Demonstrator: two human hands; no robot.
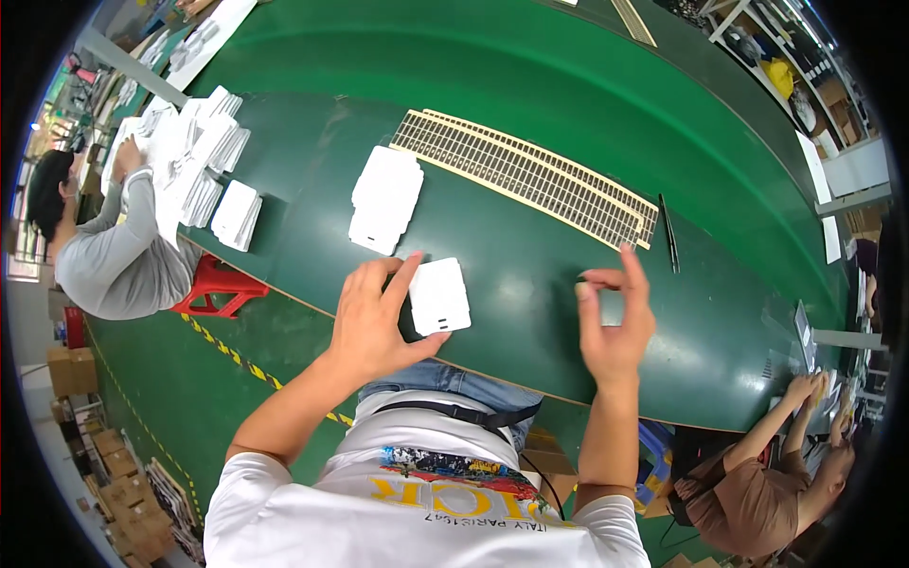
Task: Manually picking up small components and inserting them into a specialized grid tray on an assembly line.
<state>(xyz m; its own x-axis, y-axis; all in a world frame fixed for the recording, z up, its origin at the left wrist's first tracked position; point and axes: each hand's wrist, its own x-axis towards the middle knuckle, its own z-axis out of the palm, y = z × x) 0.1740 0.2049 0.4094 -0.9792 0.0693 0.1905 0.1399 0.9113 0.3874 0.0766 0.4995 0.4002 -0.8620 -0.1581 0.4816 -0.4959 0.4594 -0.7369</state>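
White card stack (440,295) close to the table's (521,275) front edge; left hand (371,317) spread round it, thumb at the lower side; right hand (617,331) well apart, thumb and index nearly meeting; grip unclear in both; bigger white pile (386,197) just beyond, crowding the slotted board (525,180); slim black tool (669,232) farther right.
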